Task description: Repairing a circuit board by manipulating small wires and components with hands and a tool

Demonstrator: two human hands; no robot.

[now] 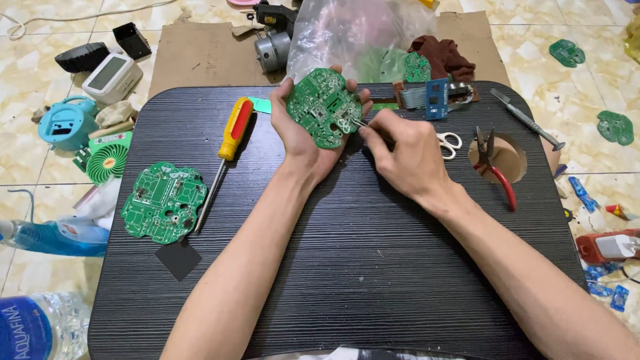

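Note:
My left hand [293,130] holds a round green circuit board [323,107] upright over the far middle of a black table [373,267], fingers wrapped round its rim. My right hand [403,153] is closed on a thin metal tool [361,123] whose tip touches the board's lower right edge. A second green circuit board [163,202] lies flat at the table's left. A yellow and red screwdriver [227,150] lies between that board and my left forearm.
Red-handled pliers [497,170] rest by a round hole [507,157] at the table's right, with white scissors [450,143] beside them. A blue module with ribbon cable [430,97] lies at the far edge. Loose parts, a plastic bag [347,33] and a motor [272,50] lie on the floor.

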